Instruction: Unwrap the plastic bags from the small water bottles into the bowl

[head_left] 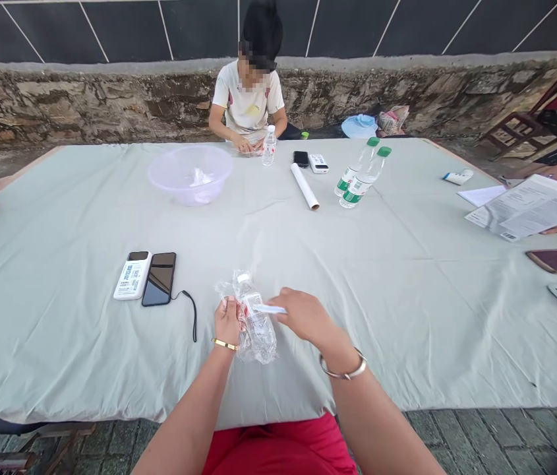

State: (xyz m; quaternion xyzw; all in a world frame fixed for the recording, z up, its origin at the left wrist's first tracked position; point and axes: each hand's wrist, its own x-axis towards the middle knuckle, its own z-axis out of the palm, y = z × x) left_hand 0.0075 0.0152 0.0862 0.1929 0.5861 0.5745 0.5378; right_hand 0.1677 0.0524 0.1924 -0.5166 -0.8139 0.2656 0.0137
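A worktop (407, 297) covered in wrinkled pale cloth spreads from left to right. Beyond its far edge is a person in a white T-shirt (251, 99), both hands low at the cloth, behind a small water bottle (269, 146). A translucent lilac basin (159, 178) stands at far left with crumpled white material inside. At the right edge, another person's hand supports a printed sheet (530, 204), tilted up. Two green-capped bottles (357, 191) stand close together, right of centre on the far half, and a white roll (304, 187) lies to their left.

A white-capped bottle in clear plastic film (258, 330) is at the near centre, between the wearer's two hands. The left hand (227, 321) is closed on the film along the bottle's left side, thumb uppermost. The right hand (308, 316), fingers curled, pinches a slim pale-blue strip (272, 309) that points left across the bottle's label; whether it touches the bottle cannot be told.

Left of the hands lie a black phone (159, 280) and, just beside it, a white power bank (132, 276). A gold-coloured bracelet (225, 344) circles the left wrist, a silver bangle (352, 375) the right.
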